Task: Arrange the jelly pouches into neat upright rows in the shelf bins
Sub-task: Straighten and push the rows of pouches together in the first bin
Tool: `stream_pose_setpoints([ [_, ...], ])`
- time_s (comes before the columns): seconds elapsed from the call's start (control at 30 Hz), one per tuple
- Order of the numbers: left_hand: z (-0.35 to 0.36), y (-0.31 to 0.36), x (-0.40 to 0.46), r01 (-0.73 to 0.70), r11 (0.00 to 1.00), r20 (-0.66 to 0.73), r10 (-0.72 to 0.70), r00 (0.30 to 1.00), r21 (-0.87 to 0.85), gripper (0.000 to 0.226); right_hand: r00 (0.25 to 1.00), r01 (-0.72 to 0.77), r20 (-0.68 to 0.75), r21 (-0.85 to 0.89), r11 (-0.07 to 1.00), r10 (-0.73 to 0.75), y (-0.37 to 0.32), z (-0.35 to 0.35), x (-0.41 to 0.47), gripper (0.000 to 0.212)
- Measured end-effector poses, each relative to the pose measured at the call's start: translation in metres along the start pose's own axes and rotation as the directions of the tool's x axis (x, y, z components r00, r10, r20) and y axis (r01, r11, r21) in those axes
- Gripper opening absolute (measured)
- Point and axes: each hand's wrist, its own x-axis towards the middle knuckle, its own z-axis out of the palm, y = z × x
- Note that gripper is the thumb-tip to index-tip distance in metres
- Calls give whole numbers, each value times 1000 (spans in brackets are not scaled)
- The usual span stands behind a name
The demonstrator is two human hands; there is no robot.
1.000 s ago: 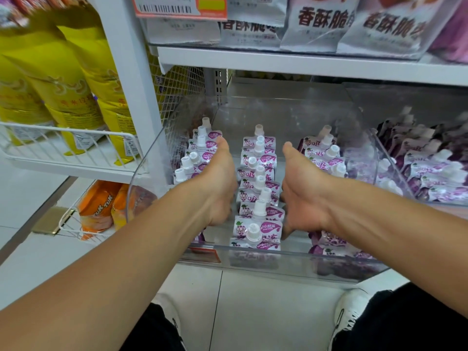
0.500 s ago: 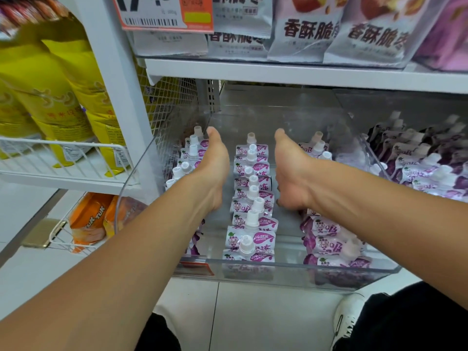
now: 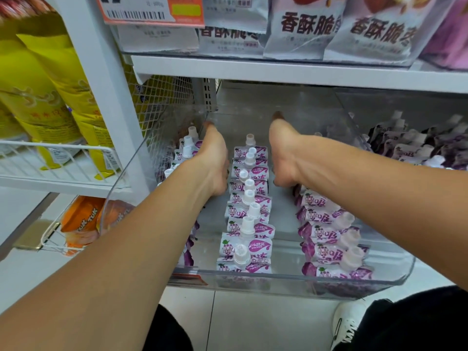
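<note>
Reaching into the clear bin [image 3: 379, 285], both hands flank the middle row of pouches [image 3: 249, 198]. Left hand [image 3: 212, 160] and right hand [image 3: 283, 158] stand edge-up, thumbs on top; fingers hidden, so grip cannot be told. Left row [image 3: 186, 150] sits beyond the left hand, right row [image 3: 329, 231] under the right forearm. Bags [image 3: 379, 29] above read "香酥脆"; an orange pack [image 3: 86, 219] lower left reads "TUK TUK".

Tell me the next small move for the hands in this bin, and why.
Probably press both palms inward to square the middle row of pouches. The left hand and right hand flank it, fingers straight, and its white caps zigzag rather than lining up.
</note>
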Motion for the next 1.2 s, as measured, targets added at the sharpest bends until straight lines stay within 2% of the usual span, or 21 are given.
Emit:
stream_pose_setpoints([
  [0.1,4,1,5,5,999,5,-6,1000,46,106,1000,-20,-12,29,999,20,4,6,25,108],
  [0.17,5,1,5,9,996,1,-9,1000,93,107,1000,-7,-12,-11,1000,7,6,1,40,112],
  [0.27,7,2,-1,-25,992,13,24,1000,125,95,998,-6,-64,-132,991,-3,-2,0,20,102],
  [0.4,11,0,-1,-51,987,-58,61,996,154,91,999,-20,-33,-188,982,14,-2,-5,17,82],
  [0.53,8,-2,13,-16,993,-112,29,993,117,112,998,-34,-52,-215,976,23,1,-5,19,87],
  [0.6,9,-2,7,-8,989,-106,24,994,151,109,998,-47,-56,-204,978,36,1,-4,19,86],
  [0.67,10,-2,4,-11,985,-91,27,995,174,106,998,-63,-36,-209,976,57,0,-4,14,95],
  [0.73,10,-1,-1,-9,983,-74,23,997,182,110,998,-59,-6,-218,974,59,0,-3,8,100],
  [0.9,5,-4,3,-20,999,-122,25,992,46,100,998,-36,-60,-154,987,28,0,-11,0,80],
  [0.97,7,-4,0,-13,999,-117,16,993,31,101,999,-39,-12,-137,990,37,1,-10,-10,75],
  [1.07,11,-3,-13,31,998,-68,-26,997,63,104,989,-76,122,-50,996,82,3,-4,-4,87],
  [1.2,17,-3,-24,2,997,-54,2,999,82,85,976,-104,191,-10,995,104,2,-1,4,104],
])
